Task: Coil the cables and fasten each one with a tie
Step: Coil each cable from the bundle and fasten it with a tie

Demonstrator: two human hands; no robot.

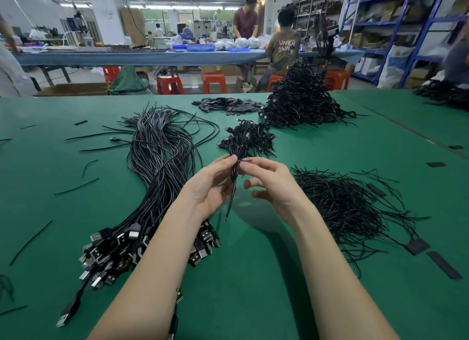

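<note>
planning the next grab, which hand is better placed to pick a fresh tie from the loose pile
Right. The right hand is on the same side as the pile of loose ties, while the left hand grips the coiled cable and has the uncoiled cables on its side.

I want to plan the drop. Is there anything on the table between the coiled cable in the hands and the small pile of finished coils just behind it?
Nothing visible. The coiled cable, held by the left hand and right hand, has the small pile directly behind it.

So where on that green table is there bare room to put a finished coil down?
Bare green cloth lies between the loose cables and the pile of ties, under the forearms. Crowded: the far middle, around the small bundle heap and the big heap.
</note>
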